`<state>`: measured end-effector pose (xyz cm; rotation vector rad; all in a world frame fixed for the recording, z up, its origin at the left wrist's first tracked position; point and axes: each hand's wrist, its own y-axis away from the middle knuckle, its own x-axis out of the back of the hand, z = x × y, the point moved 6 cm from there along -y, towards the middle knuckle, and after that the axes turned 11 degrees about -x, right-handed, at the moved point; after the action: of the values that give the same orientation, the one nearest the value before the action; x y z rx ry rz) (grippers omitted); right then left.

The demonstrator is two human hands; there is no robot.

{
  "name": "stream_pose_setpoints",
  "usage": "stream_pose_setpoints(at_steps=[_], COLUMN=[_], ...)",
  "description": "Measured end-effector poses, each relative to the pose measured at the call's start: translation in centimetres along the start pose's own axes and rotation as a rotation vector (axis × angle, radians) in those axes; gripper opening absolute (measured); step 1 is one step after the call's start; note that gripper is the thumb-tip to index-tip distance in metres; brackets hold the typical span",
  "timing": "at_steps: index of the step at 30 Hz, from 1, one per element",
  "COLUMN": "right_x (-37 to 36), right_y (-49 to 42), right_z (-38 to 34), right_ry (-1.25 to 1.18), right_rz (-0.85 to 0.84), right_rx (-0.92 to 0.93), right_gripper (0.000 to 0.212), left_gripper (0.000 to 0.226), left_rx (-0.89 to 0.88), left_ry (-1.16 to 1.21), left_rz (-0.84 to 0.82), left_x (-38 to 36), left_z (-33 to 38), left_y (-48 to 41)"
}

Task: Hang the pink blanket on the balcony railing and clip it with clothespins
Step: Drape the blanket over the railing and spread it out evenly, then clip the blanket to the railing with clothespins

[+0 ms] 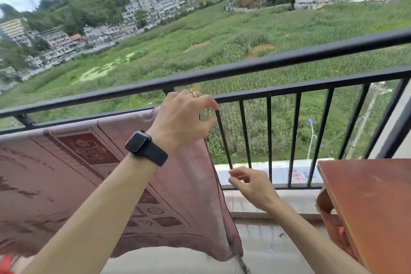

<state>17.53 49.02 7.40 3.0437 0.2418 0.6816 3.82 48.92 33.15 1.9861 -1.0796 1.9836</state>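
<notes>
A: Where's the blanket (pixel 66 173)?
B: Draped over the lower bar of the railing (pixel 289 58), on the left.
A: Clipped?
B: I see 0 clothespins on it, so I judge clipping is left.
A: Hands?
B: Left hand (pixel 184 115) is at its top right corner, right hand (pixel 251 184) lower, near the bench (pixel 367 196). Both grips are loose, holding nothing visible.

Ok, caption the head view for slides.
Pink blanket draped on balcony railing, left hand at its top corner, right hand lower near its edge.
</notes>
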Motion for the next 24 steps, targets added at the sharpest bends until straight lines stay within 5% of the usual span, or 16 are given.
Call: stream_pose_setpoints(at_steps=[3, 11, 16, 24], right_x=[4.2, 14.2, 14.2, 9.6], right_y=[3.3, 17.6, 27.9, 39.9], right_z=[3.0, 11.8, 14.8, 19.6], right_ry=[0.121, 0.408, 0.499, 0.373], right_rz=[0.118, 0.509, 0.589, 0.660], right_rx=[-0.007, -0.322, -0.674, -1.106], right_gripper=[0.032, 0.028, 0.030, 0.034], left_gripper=[0.027, 0.029, 0.019, 0.034], left_rx=[-0.078, -0.190, -0.398, -0.589], left_ry=[0.020, 0.306, 0.453, 0.569], left_rz=[-0.006, -0.516, -0.717, -0.862], left_x=[-3.5, -23.1, -29.2, -35.2], left_z=[4.6, 18.0, 27.0, 36.1], left_y=[-0.2, 2.1, 5.1, 9.8])
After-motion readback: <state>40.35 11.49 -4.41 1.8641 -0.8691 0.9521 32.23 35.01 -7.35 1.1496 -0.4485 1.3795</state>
